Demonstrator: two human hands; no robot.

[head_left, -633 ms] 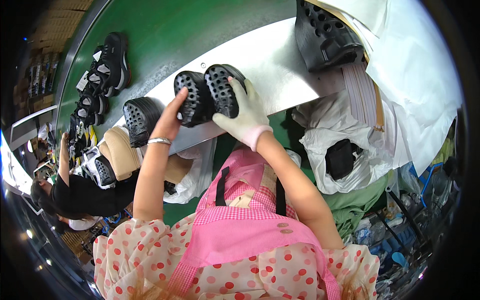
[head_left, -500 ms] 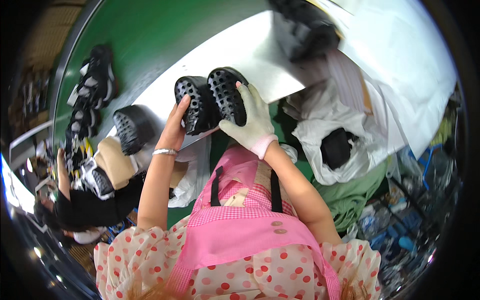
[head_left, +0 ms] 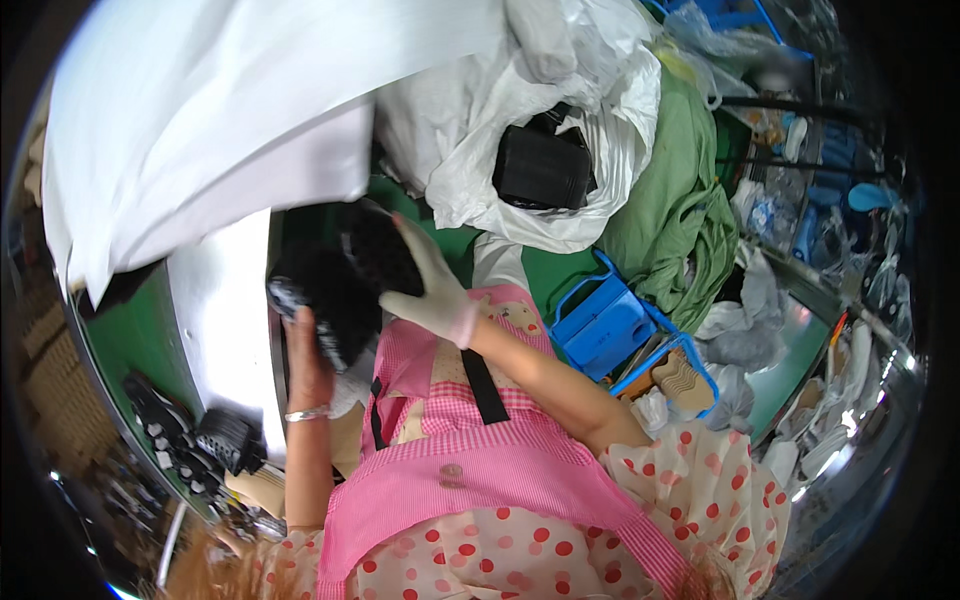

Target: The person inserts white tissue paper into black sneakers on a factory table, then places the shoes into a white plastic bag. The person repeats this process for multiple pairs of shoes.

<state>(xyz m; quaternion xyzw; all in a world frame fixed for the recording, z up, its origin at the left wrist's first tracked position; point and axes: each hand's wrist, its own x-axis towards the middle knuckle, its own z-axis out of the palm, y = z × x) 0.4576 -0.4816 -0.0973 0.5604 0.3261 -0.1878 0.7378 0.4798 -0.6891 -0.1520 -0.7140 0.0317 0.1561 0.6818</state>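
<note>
My bare left hand (head_left: 312, 362), with a bracelet at the wrist, grips a black shoe (head_left: 335, 315), blurred by motion. In a white glove, my right hand (head_left: 432, 290) holds a second black shoe (head_left: 380, 250) with a dotted, perforated surface. The two shoes are side by side, tilted, in front of my pink apron (head_left: 470, 470). My thumb and fingers lie along their outer sides; parts of the fingers are hidden behind them.
Ahead stand an open white bag (head_left: 455, 190) with black pieces (head_left: 543, 168) inside and a white sheet (head_left: 230, 110). Green cloth (head_left: 680, 190) and blue baskets (head_left: 600, 325) are on the right. Another black shoe (head_left: 230, 438) rests at the left by the white tabletop (head_left: 220, 320).
My view has swung to the right, toward the bag and baskets. Both hands still hold the pair of shoes, which have come off the white tabletop's edge and turned.
</note>
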